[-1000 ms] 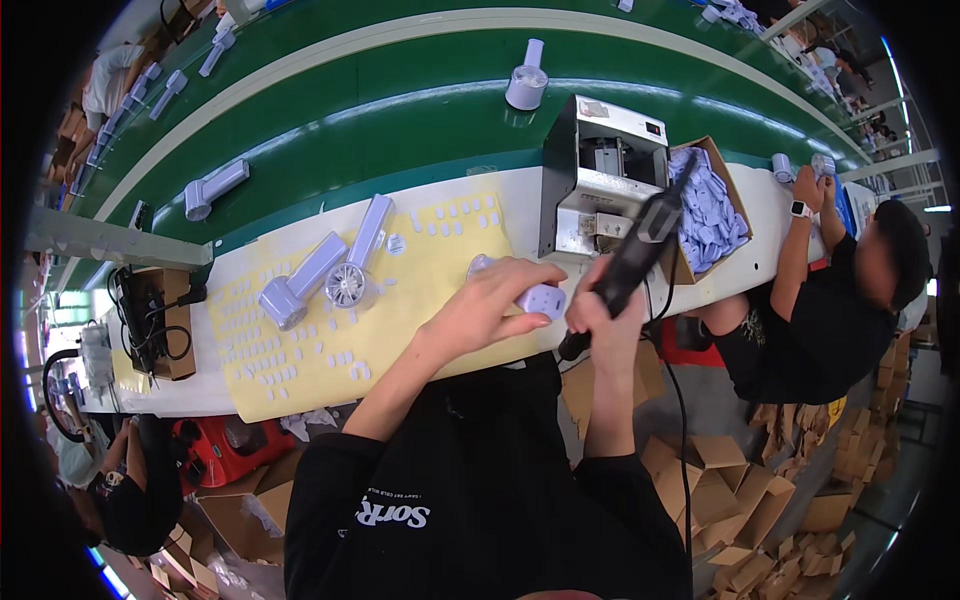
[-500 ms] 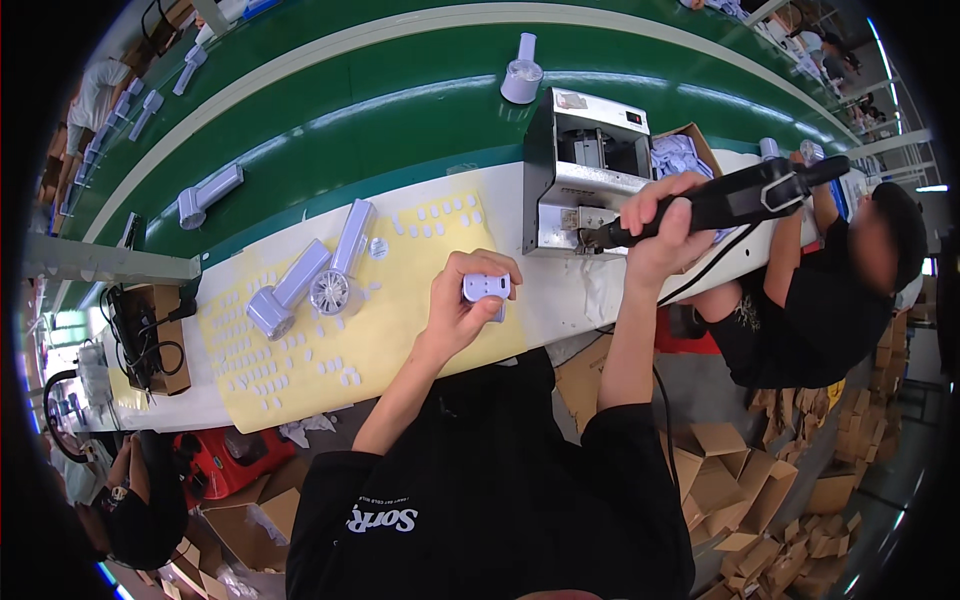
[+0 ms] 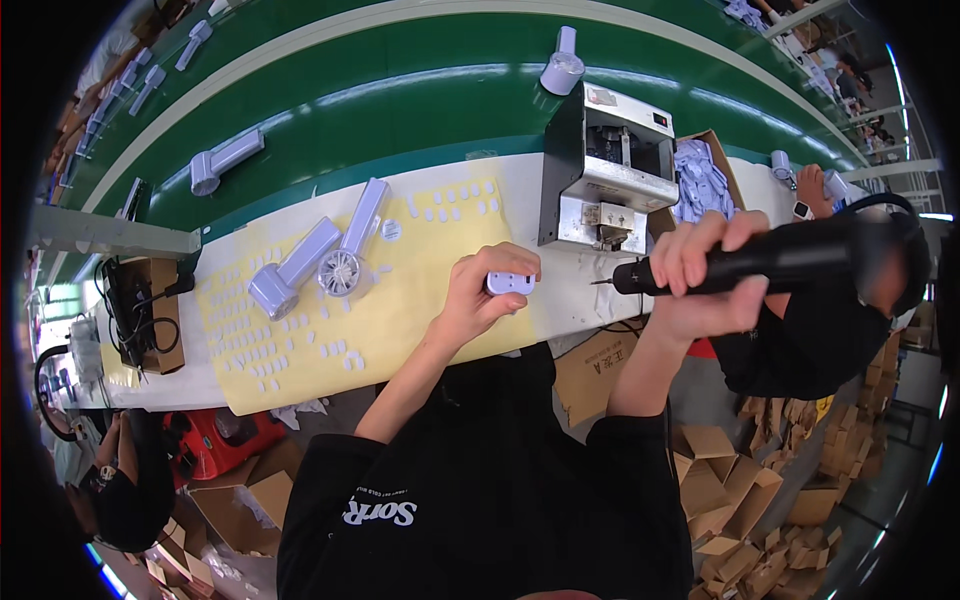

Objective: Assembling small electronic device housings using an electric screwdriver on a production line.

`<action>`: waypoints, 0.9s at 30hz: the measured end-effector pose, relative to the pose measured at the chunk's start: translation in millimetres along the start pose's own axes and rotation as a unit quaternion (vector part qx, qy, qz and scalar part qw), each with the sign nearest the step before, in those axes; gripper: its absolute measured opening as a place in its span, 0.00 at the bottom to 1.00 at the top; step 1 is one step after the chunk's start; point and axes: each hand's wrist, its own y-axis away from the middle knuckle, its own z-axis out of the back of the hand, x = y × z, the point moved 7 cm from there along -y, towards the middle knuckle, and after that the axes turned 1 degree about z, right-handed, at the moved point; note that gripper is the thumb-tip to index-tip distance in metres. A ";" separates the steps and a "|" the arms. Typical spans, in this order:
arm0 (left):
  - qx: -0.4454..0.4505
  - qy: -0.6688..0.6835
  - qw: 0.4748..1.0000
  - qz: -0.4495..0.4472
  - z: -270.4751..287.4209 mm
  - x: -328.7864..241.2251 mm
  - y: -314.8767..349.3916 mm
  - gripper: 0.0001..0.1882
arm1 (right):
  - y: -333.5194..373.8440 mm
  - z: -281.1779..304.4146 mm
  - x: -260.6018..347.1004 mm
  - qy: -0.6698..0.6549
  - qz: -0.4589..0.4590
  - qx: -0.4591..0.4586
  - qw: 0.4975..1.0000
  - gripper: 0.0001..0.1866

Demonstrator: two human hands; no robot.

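My left hand (image 3: 470, 303) is closed around a lavender plastic part (image 3: 511, 284), held end-up over the yellow sheet (image 3: 420, 300). Small holes and a dark slot show on its end; my fingers hide the rest. In my right hand (image 3: 708, 275) is a black electric screwdriver (image 3: 805, 255), lying nearly level. Its thin bit points left toward the part, with a gap between them. Behind the bit stands a metal screw feeder (image 3: 605, 180). Two lavender handheld fans, one with its round grille (image 3: 341, 272) showing and one beside it (image 3: 295, 268), lie on the sheet.
Rows of small pale pieces (image 3: 240, 340) cover the sheet's left side. A carton of lavender parts (image 3: 700, 180) stands right of the feeder. Beyond runs a green conveyor (image 3: 400, 100) carrying more fans. A co-worker (image 3: 800, 350) sits close at right. Cardboard boxes (image 3: 720, 480) crowd the floor.
My right hand has drawn the screwdriver away from the feeder, down and toward me, with its bit now bare in the air. My left hand keeps the part, tilted slightly differently.
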 end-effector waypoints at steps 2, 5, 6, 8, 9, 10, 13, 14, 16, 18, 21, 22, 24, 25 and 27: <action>0.007 -0.012 1.000 0.000 0.4 -2.5 0.3 0.22 | -10.0 -24.3 14.9 -0.048 -0.004 0.024 0.999 0.25; 0.012 -0.020 1.000 0.011 -1.0 -1.9 1.3 0.23 | -17.9 -67.1 22.3 -0.057 -0.002 0.073 0.996 0.27; 0.005 -0.025 1.000 0.008 2.4 -5.2 3.0 0.23 | -19.6 -81.1 19.6 -0.028 -0.007 0.086 0.996 0.28; 0.009 -0.034 0.999 0.020 4.4 -10.4 3.8 0.21 | -21.2 -101.5 14.4 0.037 -0.013 0.107 0.993 0.30; 0.013 -0.037 0.999 0.027 4.2 -12.2 3.6 0.20 | -21.2 -105.9 12.6 0.037 -0.013 0.111 0.993 0.30; 0.010 -0.037 0.999 0.024 4.8 -14.7 3.7 0.20 | -20.7 -110.1 8.7 0.038 -0.021 0.121 0.992 0.30; 0.029 -0.034 0.997 0.055 3.4 -14.6 5.6 0.20 | -17.6 -118.1 -5.9 0.043 -0.046 0.150 0.987 0.30; 0.027 -0.033 0.998 0.054 4.5 -14.4 6.5 0.20 | -16.1 -120.0 -10.8 0.044 -0.055 0.160 0.985 0.30; 0.030 -0.039 0.997 0.053 5.5 -11.5 8.3 0.20 | -13.9 -123.3 -17.5 0.047 -0.074 0.177 0.980 0.30; 0.031 -0.040 0.997 0.054 5.5 -10.6 7.9 0.20 | -13.4 -124.2 -18.1 0.045 -0.079 0.173 0.981 0.29; 0.025 -0.032 0.998 0.047 4.6 -14.4 4.3 0.20 | -13.5 -122.8 -18.9 0.043 -0.087 0.163 0.982 0.29; 0.025 -0.030 0.998 0.049 4.7 -13.7 4.8 0.20 | -13.7 -123.2 -19.4 0.037 -0.083 0.178 0.980 0.28; 0.025 -0.031 0.998 0.053 6.2 -11.3 6.1 0.20 | -14.2 -124.4 -20.7 0.025 -0.076 0.208 0.975 0.27; 0.025 -0.031 0.998 0.055 6.4 -10.3 6.4 0.20 | -14.7 -123.8 -21.6 0.025 -0.076 0.207 0.975 0.27; 0.026 -0.033 0.998 0.053 5.9 -9.9 6.0 0.20 | -14.9 -123.1 -22.3 0.021 -0.072 0.209 0.975 0.27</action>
